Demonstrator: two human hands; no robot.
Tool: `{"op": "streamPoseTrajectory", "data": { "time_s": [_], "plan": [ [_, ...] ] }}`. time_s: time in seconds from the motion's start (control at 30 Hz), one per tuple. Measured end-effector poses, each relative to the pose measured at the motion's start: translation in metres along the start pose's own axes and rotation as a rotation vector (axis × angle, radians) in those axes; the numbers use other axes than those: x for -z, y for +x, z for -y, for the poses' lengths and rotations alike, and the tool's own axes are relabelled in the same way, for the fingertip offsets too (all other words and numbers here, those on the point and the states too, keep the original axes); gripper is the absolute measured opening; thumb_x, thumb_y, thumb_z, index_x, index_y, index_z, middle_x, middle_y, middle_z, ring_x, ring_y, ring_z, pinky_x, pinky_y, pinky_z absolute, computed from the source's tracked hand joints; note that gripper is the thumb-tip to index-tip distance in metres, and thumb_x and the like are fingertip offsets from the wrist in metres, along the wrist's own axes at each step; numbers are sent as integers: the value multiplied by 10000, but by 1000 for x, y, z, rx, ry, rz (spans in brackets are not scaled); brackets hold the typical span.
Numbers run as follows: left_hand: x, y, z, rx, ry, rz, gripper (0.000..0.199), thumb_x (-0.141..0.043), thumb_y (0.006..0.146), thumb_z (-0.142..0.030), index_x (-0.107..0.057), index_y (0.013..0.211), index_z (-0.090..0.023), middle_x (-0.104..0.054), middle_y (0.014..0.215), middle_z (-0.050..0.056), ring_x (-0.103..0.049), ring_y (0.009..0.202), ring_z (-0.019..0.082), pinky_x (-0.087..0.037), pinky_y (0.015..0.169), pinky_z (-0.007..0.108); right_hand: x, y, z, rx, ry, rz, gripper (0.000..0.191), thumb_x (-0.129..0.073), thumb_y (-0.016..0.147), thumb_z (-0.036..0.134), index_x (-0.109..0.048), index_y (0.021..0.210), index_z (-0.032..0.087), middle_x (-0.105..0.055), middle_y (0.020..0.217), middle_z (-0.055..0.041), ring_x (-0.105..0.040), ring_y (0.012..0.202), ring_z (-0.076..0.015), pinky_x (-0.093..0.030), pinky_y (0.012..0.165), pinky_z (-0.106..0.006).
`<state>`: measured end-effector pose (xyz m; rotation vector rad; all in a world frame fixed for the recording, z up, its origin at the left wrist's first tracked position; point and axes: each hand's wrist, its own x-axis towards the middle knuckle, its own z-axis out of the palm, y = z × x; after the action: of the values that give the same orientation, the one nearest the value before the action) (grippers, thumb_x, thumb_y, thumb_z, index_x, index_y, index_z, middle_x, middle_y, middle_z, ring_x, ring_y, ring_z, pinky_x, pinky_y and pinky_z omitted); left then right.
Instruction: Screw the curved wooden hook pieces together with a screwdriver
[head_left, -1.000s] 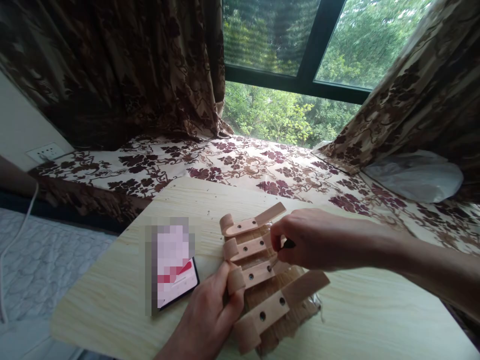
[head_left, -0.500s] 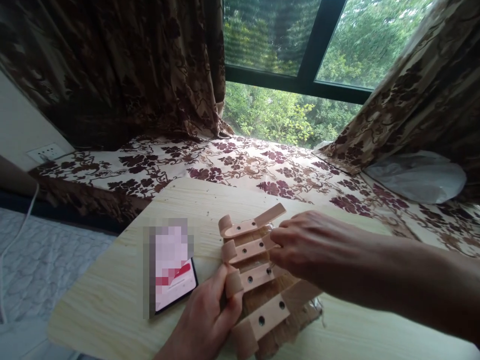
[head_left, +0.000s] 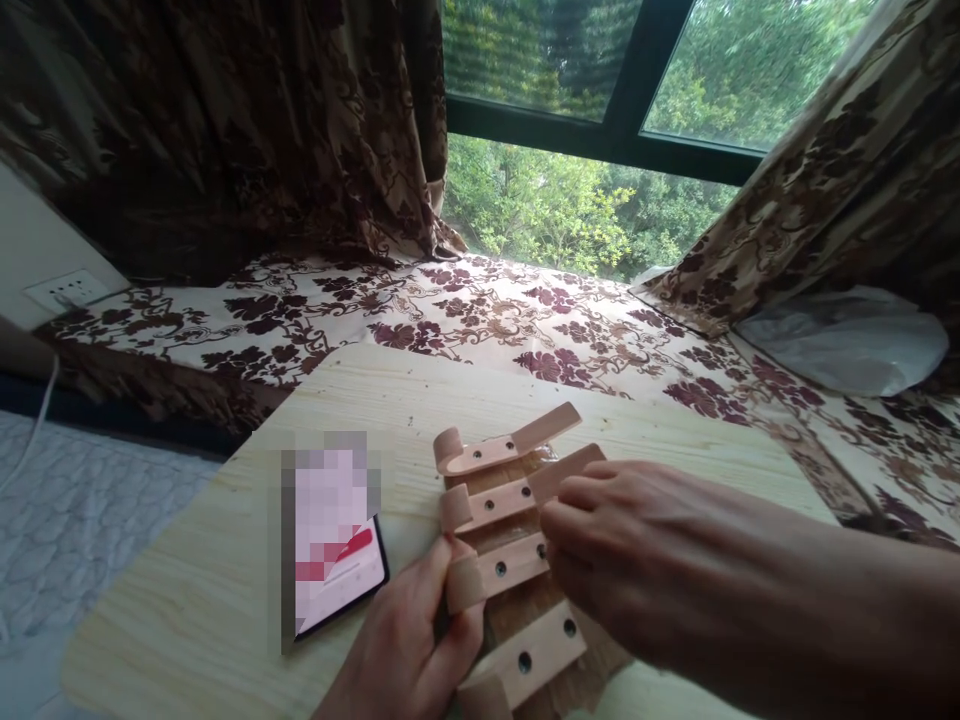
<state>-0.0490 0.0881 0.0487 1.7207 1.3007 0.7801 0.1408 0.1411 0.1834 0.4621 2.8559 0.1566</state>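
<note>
Several pale wooden hooks (head_left: 501,507), each with a curled end and dark screws or screw holes, lie side by side across a piece of brown cardboard (head_left: 592,680) with clear film on it. My left hand (head_left: 420,625) is closed around the curled end of the third wooden hook (head_left: 469,583) at the cardboard's left side. Over the right part of that same hook, my right hand (head_left: 600,535) is closed with its fingers curled in beside a screw. Whatever those fingertips pinch, if anything, is hidden. The farthest hook (head_left: 510,448) has no hand on it.
A phone (head_left: 352,590), its screen partly pixelated, lies left of the cardboard on the pale wooden table (head_left: 247,560). Behind is a ledge with floral cloth (head_left: 480,310), and a white plastic bag (head_left: 847,340) at right. Curtains (head_left: 352,130) flank a window.
My right hand has moved nearer along the row, from the second hook to the third, uncovering the second hook's far end. My left hand keeps its grip. The view has shifted slightly.
</note>
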Motion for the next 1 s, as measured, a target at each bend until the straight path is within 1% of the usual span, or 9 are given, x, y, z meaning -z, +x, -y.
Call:
{"op": "streamPoseTrajectory", "data": {
  "time_s": [0.1, 0.23, 0.33, 0.4, 0.5, 0.6, 0.7, 0.87, 1.0],
  "plan": [
    [-1, 0, 3, -11, 18, 1, 188, -407, 910, -370, -528, 906, -226, -667, 814, 13, -649, 750, 167, -503, 689, 223, 4, 2, -3, -93, 103, 19, 168, -541, 789, 51, -644, 729, 170, -638, 723, -50, -543, 624, -152, -394, 574, -289],
    [-2, -2, 5, -52, 40, -85, 180, -443, 884, -350, -545, 983, -238, -677, 838, 4, -660, 788, 175, -500, 716, 209, -2, 1, -2, -226, 181, 81, 153, -542, 739, 18, -623, 748, 147, -608, 651, -33, -501, 499, -132, -342, 473, -277],
    [-1, -2, 4, -40, 38, -93, 188, -433, 891, -355, -547, 985, -239, -668, 811, -4, -660, 791, 173, -495, 729, 198, -5, -6, -1, -266, 256, 10, 154, -532, 765, 35, -627, 826, 140, -635, 738, -42, -548, 599, -154, -399, 548, -279],
    [-1, -2, 4, -34, 44, -67, 218, -420, 900, -369, -537, 1019, -229, -650, 759, -12, -657, 778, 171, -493, 731, 200, 0, -13, -2, -270, 345, -77, 233, -518, 789, 23, -623, 970, 125, -658, 922, -65, -590, 799, -162, -437, 701, -269],
    [0, -2, 4, -23, 68, -55, 246, -404, 907, -378, -521, 1053, -218, -628, 722, -18, -648, 767, 173, -490, 729, 213, 14, -15, -3, -192, 495, -162, 330, -496, 825, 4, -586, 1096, 170, -641, 1046, -28, -578, 880, -110, -422, 752, -211],
    [-1, -2, 5, -18, 80, -57, 210, -392, 909, -389, -524, 882, -229, -588, 672, -24, -625, 701, 165, -486, 727, 222, 22, -8, -2, -184, 440, -64, 250, -488, 841, 0, -611, 979, 168, -628, 1015, -25, -552, 758, -119, -422, 648, -256],
    [-2, -1, 5, -26, 85, -55, 223, -389, 908, -391, -491, 785, -236, -560, 650, -29, -599, 647, 153, -486, 724, 225, 19, -4, 1, -212, 293, 13, 172, -490, 863, 46, -627, 881, 148, -622, 921, -45, -518, 704, -163, -407, 596, -323],
    [-3, 0, 11, -71, 83, -32, 215, -386, 904, -393, -484, 796, -235, -553, 643, -25, -604, 671, 164, -491, 717, 233, 4, -13, 4, -150, 256, -156, 204, -489, 855, 33, -635, 970, 116, -624, 1058, -93, -543, 939, -198, -419, 801, -328],
    [-3, 0, 9, -50, 41, -26, 195, -402, 906, -391, -504, 887, -226, -610, 752, -4, -622, 753, 165, -484, 728, 228, -6, -13, 2, -226, 329, -134, 172, -509, 864, 54, -610, 963, 152, -620, 1018, -50, -535, 910, -165, -396, 782, -286]
  ]
}}
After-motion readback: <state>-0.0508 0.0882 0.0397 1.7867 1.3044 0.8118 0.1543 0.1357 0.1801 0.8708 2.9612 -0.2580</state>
